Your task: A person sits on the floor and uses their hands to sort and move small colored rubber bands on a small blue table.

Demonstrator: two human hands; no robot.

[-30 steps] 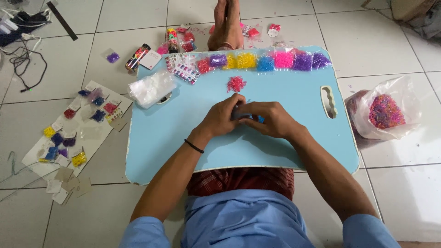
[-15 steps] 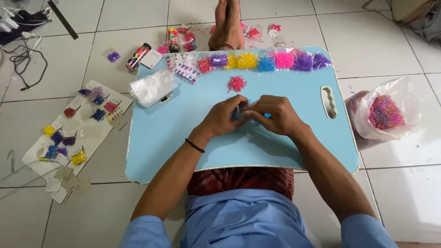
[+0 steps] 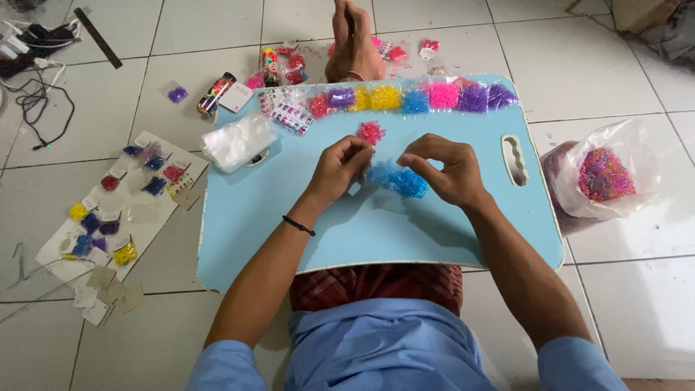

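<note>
A light blue lap board (image 3: pixel 449 232) lies across my legs. My left hand (image 3: pixel 337 168) and my right hand (image 3: pixel 443 168) hover over its middle, fingers pinched, a small gap between them. A heap of small blue rubber bands (image 3: pixel 400 181) lies between and under the fingers; both hands touch it. Whether a clear bag wraps the heap is hard to tell. A small pile of pink-red bands (image 3: pixel 371 132) sits just beyond the hands.
Along the board's far edge runs a row of band packets (image 3: pixel 413 98) in red, purple, yellow, blue and pink. Clear bags (image 3: pixel 237 141) lie at the board's left corner. A big plastic bag of mixed bands (image 3: pixel 602 174) sits right; small packed packets (image 3: pixel 116 210) lie left on the tiles.
My hands have drawn apart and lifted a little, uncovering the heap of blue bands that was hidden beneath them.
</note>
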